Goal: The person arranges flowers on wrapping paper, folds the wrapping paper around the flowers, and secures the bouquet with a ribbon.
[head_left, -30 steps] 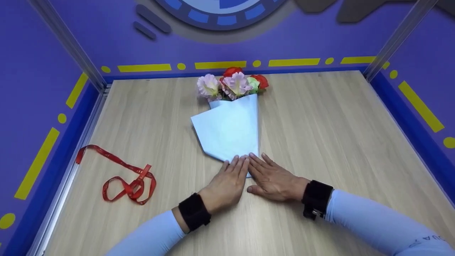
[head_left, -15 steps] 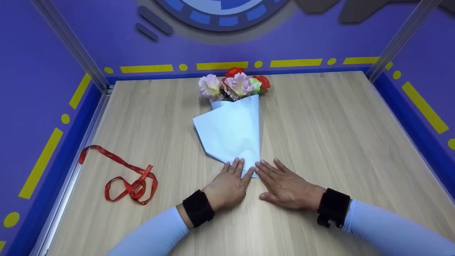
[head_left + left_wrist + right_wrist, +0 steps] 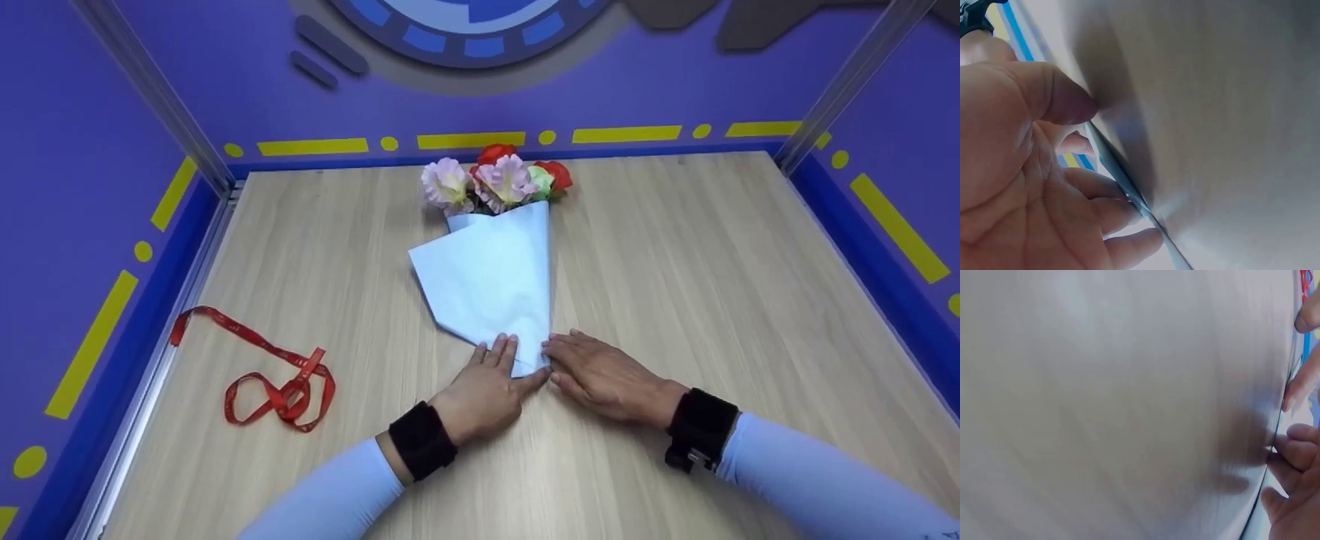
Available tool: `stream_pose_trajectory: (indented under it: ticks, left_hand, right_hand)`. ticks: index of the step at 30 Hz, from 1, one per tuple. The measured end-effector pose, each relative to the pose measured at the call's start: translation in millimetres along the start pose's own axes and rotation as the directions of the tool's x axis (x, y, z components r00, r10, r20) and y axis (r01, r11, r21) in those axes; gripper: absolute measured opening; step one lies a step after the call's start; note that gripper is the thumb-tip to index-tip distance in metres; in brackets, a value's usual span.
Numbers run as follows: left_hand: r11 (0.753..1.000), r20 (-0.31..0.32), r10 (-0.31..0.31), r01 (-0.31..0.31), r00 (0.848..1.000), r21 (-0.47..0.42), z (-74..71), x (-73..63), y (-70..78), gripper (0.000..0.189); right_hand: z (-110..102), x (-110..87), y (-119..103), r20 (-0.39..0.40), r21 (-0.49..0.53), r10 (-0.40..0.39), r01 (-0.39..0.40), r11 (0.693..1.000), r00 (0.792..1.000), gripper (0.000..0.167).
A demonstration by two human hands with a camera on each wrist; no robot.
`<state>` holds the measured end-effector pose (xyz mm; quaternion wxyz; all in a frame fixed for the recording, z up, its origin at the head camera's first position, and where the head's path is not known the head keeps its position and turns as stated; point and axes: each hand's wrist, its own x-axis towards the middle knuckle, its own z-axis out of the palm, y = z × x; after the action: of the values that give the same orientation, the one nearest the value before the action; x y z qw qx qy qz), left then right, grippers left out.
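Observation:
A bouquet of pink, red and pale green flowers (image 3: 502,181) lies on the table, wrapped in light blue paper (image 3: 484,274). My left hand (image 3: 484,396) rests on the paper's narrow lower end, fingers spread and thumb stretched along the bottom edge. In the left wrist view, that hand's fingertips and thumb (image 3: 1069,101) meet the edge of the folded paper (image 3: 1112,163). My right hand (image 3: 611,379) touches the paper's lower right edge with its fingertips, thumb close by. The right wrist view shows its fingers (image 3: 1289,464) slightly bent at the paper's edge. Both hands partly hide the bottom end.
A loosely looped red ribbon (image 3: 289,401) lies to the left on the wooden table (image 3: 697,247). Blue-purple panels (image 3: 652,82) with yellow marks stand at the back and both sides. Metal posts (image 3: 154,90) rise at the back corners.
My right hand first slid right, away from my left hand, then turned in with its fingers closer together at the paper's edge. My left thumb has spread right along the bottom edge.

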<state>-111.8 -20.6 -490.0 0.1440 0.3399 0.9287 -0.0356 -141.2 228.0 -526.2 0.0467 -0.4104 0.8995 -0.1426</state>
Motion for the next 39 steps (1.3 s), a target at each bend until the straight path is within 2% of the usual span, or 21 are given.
stream_pose_trajectory:
  ticks: [5,8,14,19,27,32,35,39]
  left_hand:
    - [1.0,-0.018,-0.009,0.009,1.0,0.008,-1.7,-0.4,0.1,0.054]
    - [0.999,-0.022,-0.009,0.01,1.0,0.032,-2.5,-0.6,-0.2,0.053]
    - [0.999,-0.022,0.008,-0.007,1.0,0.042,-3.2,-1.1,-0.5,0.053]
    - [0.999,-0.021,0.006,-0.006,1.0,0.032,-3.5,-1.1,-1.1,0.051]
    - [0.999,-0.036,-0.004,0.005,0.999,0.048,-5.0,-0.6,-0.4,0.048]
    - [0.997,-0.048,0.033,-0.03,0.998,0.076,-6.8,1.1,-3.1,0.046]
    - [0.998,-0.037,0.056,-0.054,0.998,0.042,-6.3,1.9,-6.4,0.047]
    - [0.997,-0.03,0.067,-0.068,0.997,-0.022,-5.0,3.4,-9.7,0.049]
  right_hand:
    - [5,0.4,-4,0.103,-0.11,-0.006,0.018,0.994,0.995,0.078]
    - [6,0.5,-8,0.136,-0.136,0.016,0.002,0.991,0.991,0.086]
    - [6,5.9,-12,0.13,-0.14,0.077,-0.059,0.988,0.988,0.091]
    - [5,12.0,-10,0.138,-0.163,0.097,-0.074,0.984,0.986,0.092]
    - [2,17.0,-5,0.135,-0.217,0.102,-0.071,0.974,0.986,0.097]
    - [0,19.5,-4,0.128,-0.288,0.072,-0.032,0.957,0.989,0.104]
    - [0,20.6,-1,0.121,-0.301,0.064,-0.025,0.953,0.991,0.106]
    - [-3,22.9,5,0.104,-0.268,0.053,-0.024,0.963,0.993,0.107]
